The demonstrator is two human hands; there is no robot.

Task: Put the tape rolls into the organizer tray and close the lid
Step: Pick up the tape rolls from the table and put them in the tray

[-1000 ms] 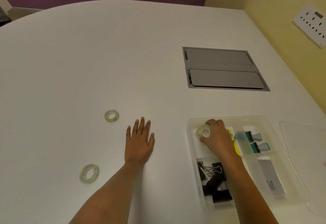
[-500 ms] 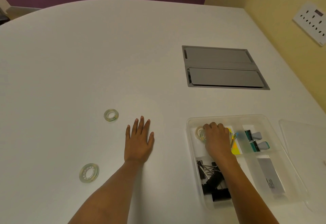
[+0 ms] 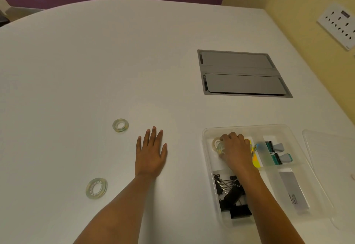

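Two rolls lie out on the table [image 3: 76,70] — one [image 3: 120,125] beyond my flat, open left hand [image 3: 150,153], one [image 3: 96,188] nearer me. My right hand [image 3: 235,152] is curled over a third roll [image 3: 218,144] in the tray [image 3: 247,127], far-left compartment; I can't tell whether the fingers grip it or just rest on it. Lifting carelessly could drag it back out, or catch the tray wall and shift the tray. The lid [image 3: 330,147] lies off, right of the tray. Plenty of bare table to the left.

right hand [image 3: 235,150] half-hides tape roll [image 3: 218,144] — grip unclear
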